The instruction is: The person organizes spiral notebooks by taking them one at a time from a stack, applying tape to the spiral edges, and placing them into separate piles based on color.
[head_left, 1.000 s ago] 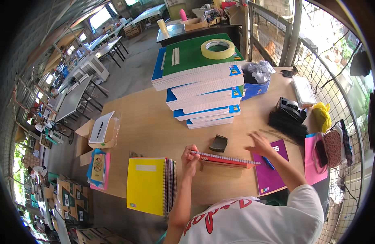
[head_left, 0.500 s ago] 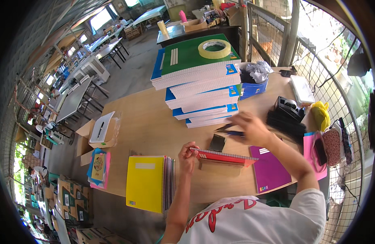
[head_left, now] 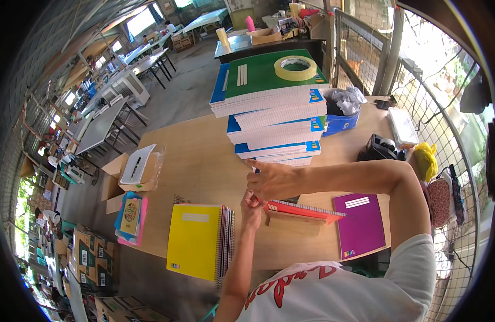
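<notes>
A red spiral notebook (head_left: 306, 211) is tilted with its coil edge up, against a light wooden support (head_left: 295, 224). My left hand (head_left: 251, 212) pinches the notebook's left end. My right hand (head_left: 271, 180) has closed right above it, at the same end of the coil. It grips a slim dark tool, mostly hidden by the fingers, so its kind cannot be made out. To the right lies a purple notebook (head_left: 360, 225). On the left is a stack of yellow spiral notebooks (head_left: 196, 239), coils to the right.
A tall pile of notebooks (head_left: 274, 115) stands beyond my hands, a tape roll (head_left: 295, 68) on top. A blue bin (head_left: 341, 121), a black tape dispenser (head_left: 381, 147) and a yellow bundle (head_left: 424, 160) are at the right. An open carton (head_left: 116, 180) sits at the left edge.
My right hand has swung left with the dark tool, from beyond the notebook's middle to its left end beside my left hand. The left hand still holds the red notebook.
</notes>
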Tool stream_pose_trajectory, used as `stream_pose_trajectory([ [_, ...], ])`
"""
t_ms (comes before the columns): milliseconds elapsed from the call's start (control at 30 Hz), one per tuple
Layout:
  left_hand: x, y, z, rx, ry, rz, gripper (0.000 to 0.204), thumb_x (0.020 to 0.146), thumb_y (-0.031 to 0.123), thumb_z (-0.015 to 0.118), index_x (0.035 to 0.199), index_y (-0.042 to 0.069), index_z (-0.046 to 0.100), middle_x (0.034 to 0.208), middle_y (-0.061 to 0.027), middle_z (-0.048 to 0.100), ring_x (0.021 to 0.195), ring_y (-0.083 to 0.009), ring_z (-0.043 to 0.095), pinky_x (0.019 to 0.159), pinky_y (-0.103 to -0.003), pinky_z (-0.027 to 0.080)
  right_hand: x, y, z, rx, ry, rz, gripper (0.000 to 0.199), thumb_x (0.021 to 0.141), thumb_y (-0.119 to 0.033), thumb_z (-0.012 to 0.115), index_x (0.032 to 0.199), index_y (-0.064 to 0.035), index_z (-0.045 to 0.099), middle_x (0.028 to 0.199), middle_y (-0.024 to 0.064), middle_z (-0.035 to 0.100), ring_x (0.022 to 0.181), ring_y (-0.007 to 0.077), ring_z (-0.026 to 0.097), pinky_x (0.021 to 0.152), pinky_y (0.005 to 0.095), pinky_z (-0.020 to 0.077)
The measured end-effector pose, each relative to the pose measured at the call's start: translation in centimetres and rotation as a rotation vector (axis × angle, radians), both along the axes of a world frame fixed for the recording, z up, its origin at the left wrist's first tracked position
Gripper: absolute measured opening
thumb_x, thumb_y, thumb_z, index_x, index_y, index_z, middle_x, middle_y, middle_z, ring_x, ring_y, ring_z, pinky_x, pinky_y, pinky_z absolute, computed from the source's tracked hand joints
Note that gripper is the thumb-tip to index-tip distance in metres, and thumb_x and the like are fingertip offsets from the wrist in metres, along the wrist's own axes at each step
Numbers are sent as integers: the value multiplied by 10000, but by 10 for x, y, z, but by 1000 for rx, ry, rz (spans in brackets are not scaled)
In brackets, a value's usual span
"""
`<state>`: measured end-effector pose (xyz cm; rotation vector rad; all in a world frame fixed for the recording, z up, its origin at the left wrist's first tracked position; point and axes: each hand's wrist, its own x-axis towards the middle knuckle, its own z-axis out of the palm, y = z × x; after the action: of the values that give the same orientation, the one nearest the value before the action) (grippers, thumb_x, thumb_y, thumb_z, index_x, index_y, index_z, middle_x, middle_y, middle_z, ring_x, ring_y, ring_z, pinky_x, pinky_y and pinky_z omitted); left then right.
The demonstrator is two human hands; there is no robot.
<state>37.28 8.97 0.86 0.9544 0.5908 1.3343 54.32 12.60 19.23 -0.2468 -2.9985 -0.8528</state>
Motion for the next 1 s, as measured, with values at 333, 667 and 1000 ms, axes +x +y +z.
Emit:
stream_pose_trajectory([
  [333,13,-12,11,30,120,282,669,792,15,811,1387,74,512,1025,-34,669,966,-130,620,930,-319,514,47,0,-40,-782,516,-641,302,775,-368,756,913,-99,742,978,124,701,939,335,669,756,445,533],
  [667,44,-39,118,1041,1329,421,395,830,82,673,1207,196,704,809,1,611,832,-188,605,897,-427,446,217,-66,-226,-467,831,-1313,321,698,-286,818,920,-83,704,995,145,627,1016,361,591,831,498,488],
  [1000,-269,-102,137,3,1398,1081,288,1025,197,540,1245,90,691,1156,-152,717,1023,-294,683,897,-389,515,211,-124,-270,-458,989,-1317,409,672,-196,853,1032,-92,691,1153,115,531,1094,336,508,883,480,450],
])
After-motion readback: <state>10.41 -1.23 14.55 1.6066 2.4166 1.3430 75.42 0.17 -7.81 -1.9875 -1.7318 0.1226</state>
